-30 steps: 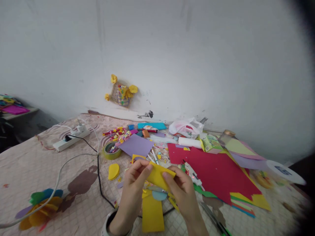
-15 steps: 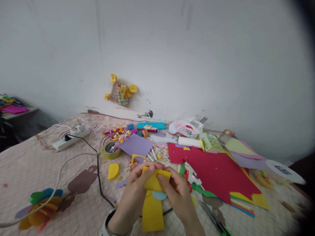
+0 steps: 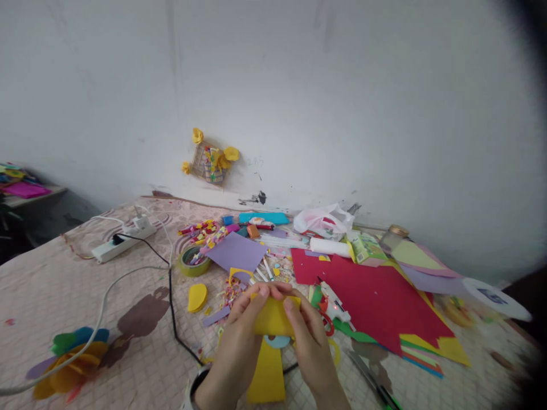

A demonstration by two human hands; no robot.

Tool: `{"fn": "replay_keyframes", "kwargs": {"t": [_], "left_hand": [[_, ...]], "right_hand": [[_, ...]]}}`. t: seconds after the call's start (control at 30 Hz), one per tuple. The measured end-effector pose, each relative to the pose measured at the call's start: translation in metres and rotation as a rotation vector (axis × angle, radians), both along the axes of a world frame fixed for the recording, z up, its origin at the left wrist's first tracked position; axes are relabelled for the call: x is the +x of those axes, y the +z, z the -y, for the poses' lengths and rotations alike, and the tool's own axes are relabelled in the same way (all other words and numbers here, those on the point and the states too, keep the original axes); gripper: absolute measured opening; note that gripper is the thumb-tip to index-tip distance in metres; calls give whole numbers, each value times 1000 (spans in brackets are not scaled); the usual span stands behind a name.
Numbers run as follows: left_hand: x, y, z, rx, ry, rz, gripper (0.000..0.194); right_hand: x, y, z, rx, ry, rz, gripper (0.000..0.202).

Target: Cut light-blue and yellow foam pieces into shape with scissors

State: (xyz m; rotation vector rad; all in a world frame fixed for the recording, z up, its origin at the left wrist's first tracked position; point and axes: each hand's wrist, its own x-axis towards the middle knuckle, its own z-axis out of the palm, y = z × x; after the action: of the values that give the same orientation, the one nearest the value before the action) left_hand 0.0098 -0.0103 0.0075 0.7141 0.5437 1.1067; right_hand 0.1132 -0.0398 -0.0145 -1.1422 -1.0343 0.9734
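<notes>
A small yellow felt-like sheet [image 3: 276,320] is held up over the table between my two hands. My left hand [image 3: 247,327] pinches its left side, thumb on the near face and fingers behind. On its right side, my right hand [image 3: 308,330] grips it the same way. Below lies a yellow strip [image 3: 265,378] on the tablecloth, partly covered by my hands. A light-blue round piece [image 3: 277,341] shows just under the held sheet. To the left rests a yellow rounded cutout [image 3: 197,298].
A glue gun [image 3: 334,302] and red sheets [image 3: 376,296] lie to the right. A utility knife [image 3: 374,378] is near the front edge. Left are a tape roll [image 3: 193,262], a power strip [image 3: 123,242], cables and a colourful felt flower [image 3: 72,361]. A purple sheet [image 3: 236,250] lies behind.
Both hands have shifted slightly right with the yellow sheet, which now sits a little lower and more level. The light-blue piece below shows less. The other things stay where they were.
</notes>
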Motion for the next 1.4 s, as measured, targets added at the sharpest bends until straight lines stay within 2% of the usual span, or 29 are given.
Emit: {"fn": "replay_keyframes", "kwargs": {"t": [0.17, 0.33, 0.47, 0.57, 0.7, 0.83, 1.0, 1.1, 1.23, 1.4], "left_hand": [[0, 0, 1, -16, 13, -23, 21], [0, 1, 2, -16, 7, -10, 22], [-3, -2, 1, 24, 21, -77, 22], [-5, -3, -2, 109, 91, -194, 20], [-8, -1, -5, 234, 163, -270, 10], [-8, -2, -7, 172, 142, -265, 16], [-10, -4, -9, 108, 89, -220, 21], [-12, -5, -9, 78, 46, -179, 20], [-13, -3, -8, 42, -3, -145, 20], [-14, -2, -7, 14, -43, -100, 17]], "right_hand": [[0, -4, 3, -45, -41, -68, 37], [8, -21, 2, -97, -178, -37, 33], [18, -31, 2, -105, -209, -22, 36], [20, -24, 2, -52, -186, 40, 37], [17, -3, 1, 56, -180, 96, 35], [19, 7, 0, 131, -97, 126, 31], [28, 2, -1, 156, 36, 33, 26], [33, -2, -2, 252, 154, -64, 29], [36, -4, -3, 383, 214, -102, 31], [36, -1, -3, 414, 310, -147, 26]]}}
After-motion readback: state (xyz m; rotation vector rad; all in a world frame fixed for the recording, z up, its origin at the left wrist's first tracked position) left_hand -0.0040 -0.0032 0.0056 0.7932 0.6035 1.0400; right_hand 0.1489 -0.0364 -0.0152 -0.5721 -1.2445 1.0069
